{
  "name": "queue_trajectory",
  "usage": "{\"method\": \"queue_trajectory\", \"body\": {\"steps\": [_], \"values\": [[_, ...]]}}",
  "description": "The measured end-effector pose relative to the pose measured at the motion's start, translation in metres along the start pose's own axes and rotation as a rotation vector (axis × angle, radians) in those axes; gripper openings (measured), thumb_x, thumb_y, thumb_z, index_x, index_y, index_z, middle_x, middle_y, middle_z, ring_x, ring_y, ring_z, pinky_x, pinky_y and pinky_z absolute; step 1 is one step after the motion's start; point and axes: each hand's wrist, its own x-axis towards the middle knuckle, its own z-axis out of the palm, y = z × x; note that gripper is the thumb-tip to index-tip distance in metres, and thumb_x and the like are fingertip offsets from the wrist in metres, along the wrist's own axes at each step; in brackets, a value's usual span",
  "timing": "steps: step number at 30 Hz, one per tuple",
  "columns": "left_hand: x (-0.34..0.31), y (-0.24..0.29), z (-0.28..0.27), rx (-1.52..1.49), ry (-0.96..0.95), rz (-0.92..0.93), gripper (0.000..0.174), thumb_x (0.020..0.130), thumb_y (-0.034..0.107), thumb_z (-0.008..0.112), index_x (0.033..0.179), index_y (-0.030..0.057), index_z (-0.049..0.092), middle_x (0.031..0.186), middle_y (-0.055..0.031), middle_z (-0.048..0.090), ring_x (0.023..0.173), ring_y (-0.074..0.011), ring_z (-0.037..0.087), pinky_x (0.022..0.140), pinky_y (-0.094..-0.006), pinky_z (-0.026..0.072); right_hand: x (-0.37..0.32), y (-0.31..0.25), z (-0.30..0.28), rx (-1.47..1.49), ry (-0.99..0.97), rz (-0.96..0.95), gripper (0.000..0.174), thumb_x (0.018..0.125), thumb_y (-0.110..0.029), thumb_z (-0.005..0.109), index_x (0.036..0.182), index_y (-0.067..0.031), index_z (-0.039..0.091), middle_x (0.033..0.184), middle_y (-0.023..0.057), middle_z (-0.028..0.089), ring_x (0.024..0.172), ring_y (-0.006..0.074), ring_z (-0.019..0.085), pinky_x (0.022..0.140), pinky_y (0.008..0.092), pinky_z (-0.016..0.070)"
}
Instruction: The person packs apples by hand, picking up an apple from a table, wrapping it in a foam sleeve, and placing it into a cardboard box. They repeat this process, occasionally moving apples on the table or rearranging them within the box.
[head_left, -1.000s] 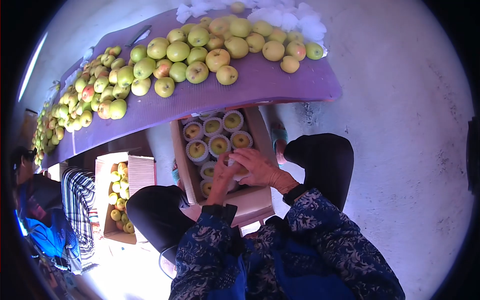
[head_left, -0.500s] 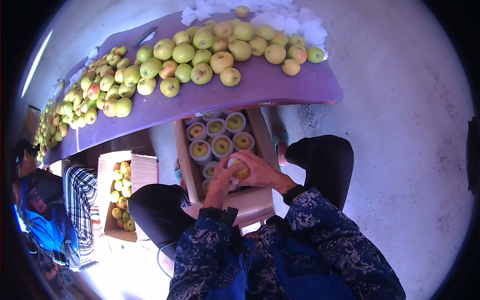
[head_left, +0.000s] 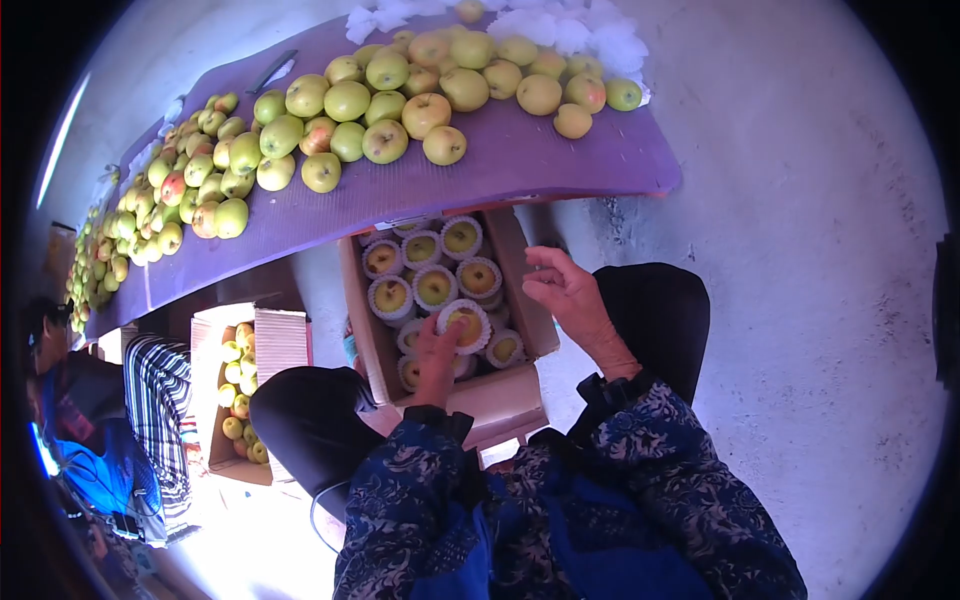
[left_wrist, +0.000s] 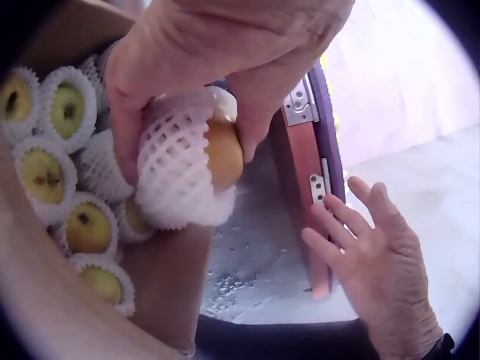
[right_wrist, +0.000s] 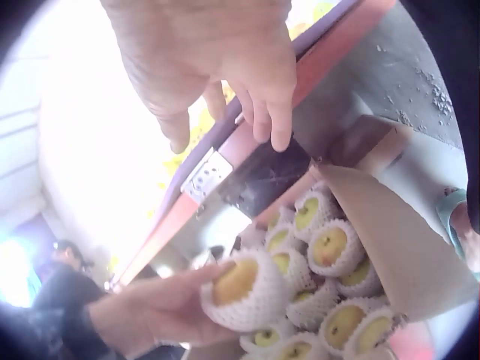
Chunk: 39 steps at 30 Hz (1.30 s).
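Observation:
My left hand (head_left: 436, 362) grips a yellow-green apple in a white foam net (left_wrist: 176, 161), fingers and thumb on either side of it in the left wrist view. That netted apple (right_wrist: 240, 291) is over the cardboard box (head_left: 370, 340), above rows of other netted apples (head_left: 434, 288). My right hand (head_left: 578, 305) is off to the right of the box, holding nothing, its fingers apart and loosely bent; the left wrist view shows its palm (left_wrist: 382, 277).
A purple-topped table (head_left: 560, 165) heaped with loose apples (head_left: 385, 140) and white foam nets (head_left: 570, 35) stands beyond the box. Another carton (head_left: 280, 340) of bare apples is at the left, beside a person in striped cloth (head_left: 158, 400). My knees flank the box.
Both hands were together on the apple over the box. My right hand has let go and moved right, while my left keeps hold of the apple, now fully netted.

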Motion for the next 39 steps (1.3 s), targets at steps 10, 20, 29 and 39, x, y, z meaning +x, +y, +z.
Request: {"method": "queue_trajectory", "body": {"steps": [10,20,29,39], "values": [[0.008,-0.038,0.038,0.732,0.260,0.322,0.055,0.076,0.022,0.074,0.122,-0.0015,0.054,0.107,-0.0213,0.062,0.100,-0.0344,0.058,0.093,-0.0419,0.0429,-0.003,0.002,-0.006,-0.039,-0.104,0.067,0.032,0.088,-0.008,0.065,0.119,-0.0026,0.060,0.102,0.0057,0.065,0.095,0.0120,0.062,0.088,0.0268,0.0497],[0.039,-0.068,0.047,0.414,0.073,-0.017,0.062,0.076,0.025,0.075,0.126,-0.0033,0.053,0.116,-0.0211,0.061,0.110,-0.0319,0.057,0.098,-0.0389,0.0416,-0.004,0.005,-0.010,-0.074,-0.117,0.114,0.032,0.088,-0.010,0.064,0.119,-0.0025,0.061,0.101,0.0067,0.066,0.095,0.0124,0.062,0.087,0.0275,0.0503],[0.049,-0.054,0.043,0.410,-0.061,-0.037,0.056,0.078,0.027,0.074,0.122,-0.0039,0.057,0.112,-0.0196,0.065,0.100,-0.0304,0.063,0.088,-0.0367,0.0487,-0.004,0.005,-0.005,-0.119,-0.134,0.151,0.030,0.088,-0.009,0.064,0.117,-0.0015,0.061,0.100,0.0076,0.067,0.095,0.0132,0.064,0.087,0.0280,0.0506],[0.057,-0.050,0.046,0.457,-0.071,-0.045,0.047,0.076,0.019,0.076,0.115,-0.0033,0.061,0.107,-0.0188,0.067,0.098,-0.0269,0.065,0.085,-0.0365,0.0494,-0.003,0.005,-0.002,-0.128,-0.168,0.175,0.029,0.088,-0.009,0.064,0.116,-0.0021,0.061,0.099,0.0073,0.067,0.095,0.0135,0.064,0.087,0.0283,0.0510]]}}
